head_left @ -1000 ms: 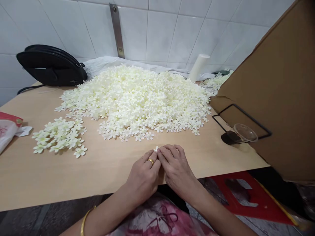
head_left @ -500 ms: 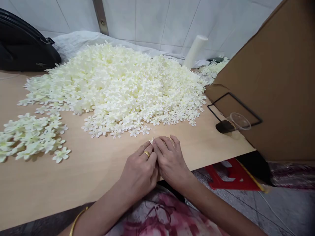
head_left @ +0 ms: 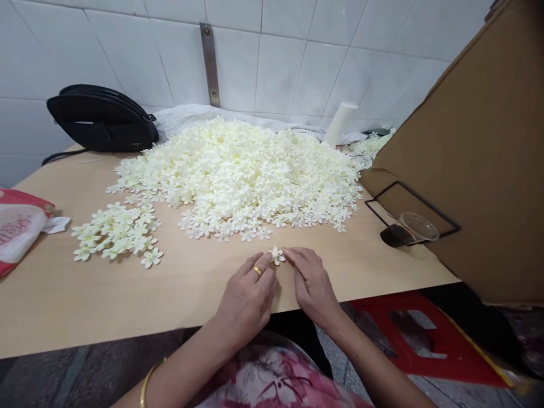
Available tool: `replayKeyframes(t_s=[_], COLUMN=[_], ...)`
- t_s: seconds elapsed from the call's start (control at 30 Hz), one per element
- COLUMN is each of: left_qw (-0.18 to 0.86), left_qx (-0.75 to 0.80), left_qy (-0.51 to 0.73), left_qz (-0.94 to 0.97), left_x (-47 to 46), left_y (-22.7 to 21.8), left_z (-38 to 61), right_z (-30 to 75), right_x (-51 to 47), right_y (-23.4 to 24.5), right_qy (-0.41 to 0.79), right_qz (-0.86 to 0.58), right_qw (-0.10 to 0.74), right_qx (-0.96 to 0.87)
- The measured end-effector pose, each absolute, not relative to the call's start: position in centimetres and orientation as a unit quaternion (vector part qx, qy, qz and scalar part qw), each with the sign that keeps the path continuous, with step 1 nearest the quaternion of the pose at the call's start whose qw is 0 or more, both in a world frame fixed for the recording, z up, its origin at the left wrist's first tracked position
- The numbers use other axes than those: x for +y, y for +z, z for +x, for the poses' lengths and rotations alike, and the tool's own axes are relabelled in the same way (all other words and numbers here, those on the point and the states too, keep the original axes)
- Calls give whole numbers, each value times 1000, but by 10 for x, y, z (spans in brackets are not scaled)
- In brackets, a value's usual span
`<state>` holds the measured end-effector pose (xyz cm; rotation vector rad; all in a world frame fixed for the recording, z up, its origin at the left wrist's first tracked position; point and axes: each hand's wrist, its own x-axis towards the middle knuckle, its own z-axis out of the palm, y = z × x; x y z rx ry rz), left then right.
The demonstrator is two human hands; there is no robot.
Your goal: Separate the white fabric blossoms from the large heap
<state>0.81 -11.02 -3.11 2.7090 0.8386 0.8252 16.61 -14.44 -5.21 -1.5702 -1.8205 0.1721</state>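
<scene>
A small cream fabric flower [head_left: 276,255] sits between the fingertips of both hands near the front edge of the wooden table [head_left: 182,289]. My left hand [head_left: 246,297], with a gold ring, pinches it from the left. My right hand [head_left: 312,283] pinches it from the right. Just beyond them lies a big heap of the same cream flowers [head_left: 242,170]. A smaller group of flowers [head_left: 117,235] lies apart to the left.
A black bag [head_left: 102,119] stands at the back left against the tiled wall. A red-and-white plastic packet [head_left: 19,229] lies at the left edge. A brown cardboard sheet [head_left: 471,158], a clear plastic cup [head_left: 419,226] and a white roll [head_left: 340,122] are on the right. A red stool [head_left: 408,334] is below.
The hands have drawn slightly apart, so the flower between the fingertips now shows fully. The camera view swung down and back up.
</scene>
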Motion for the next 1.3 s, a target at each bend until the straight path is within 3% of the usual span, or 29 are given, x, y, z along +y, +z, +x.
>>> replayKeyframes(t_s=[0.13, 0.33, 0.67, 0.77, 0.97, 1.13, 1.3], left_qw=[62, 27, 89, 115, 124, 124, 242], left_qx=[248, 233, 266, 298, 305, 284, 302], left_qy=[265, 274, 270, 241, 236, 256, 276], left_qz=[930, 933, 921, 916, 914, 916, 880], left_x=[-109, -106, -96, -91, -93, -99, -99], left_y=[-34, -38, -32, -32, -32, -37, -34], left_z=[16, 24, 31, 32, 29, 26, 20], right_z=[167, 163, 163, 162, 165, 159, 157], right_x=[-146, -146, -132, -128, -120, -115, -119], right_y=[-53, -54, -36, -38, -41, -37, -36], right_qy=[78, 43, 35, 31, 108, 101, 83], right_qz=[-611, -621, -612, -617, -649, -682, -682], right_qw=[386, 314, 196, 208, 340, 279, 244], right_qx=[-687, -717, -765, -759, -672, -668, -685])
